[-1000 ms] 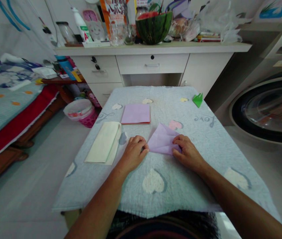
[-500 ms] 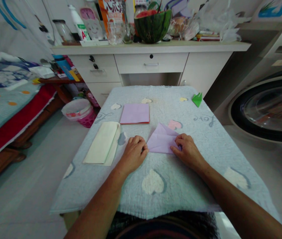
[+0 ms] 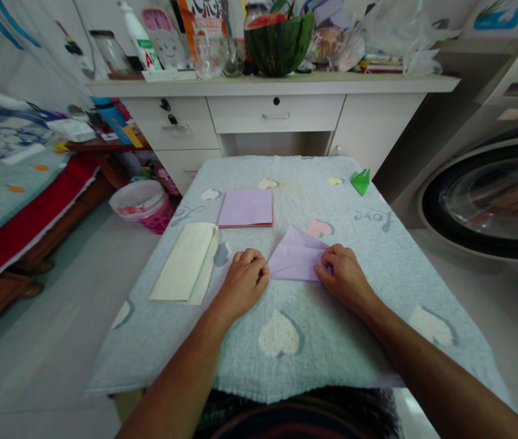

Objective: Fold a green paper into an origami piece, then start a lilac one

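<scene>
A purple sheet of origami paper (image 3: 295,256), folded to a triangle with its tip pointing away from me, lies flat on the cloth-covered table. At its left corner my left hand (image 3: 248,279) is closed, the curled fingers pinching the paper's edge. My right hand (image 3: 342,268) is closed on the right corner, thumb and fingers pressed together there and covering that corner. Behind the triangle rests a square stack of paper (image 3: 246,207), purple on top with a red edge below. To the left of my left hand lies a folded cream cloth or paper (image 3: 184,262).
A small green folded paper piece (image 3: 361,181) sits at the table's far right corner. The tablecloth (image 3: 281,378) has heart prints. Beyond the table stands a white cabinet (image 3: 281,116) with a cut watermelon (image 3: 280,46) on top. A pink bin (image 3: 156,216) is on the left, a washing machine (image 3: 515,91) right.
The view has shifted slightly. My right thumb has moved a little along the purple paper; both hands stay at the same corners.
</scene>
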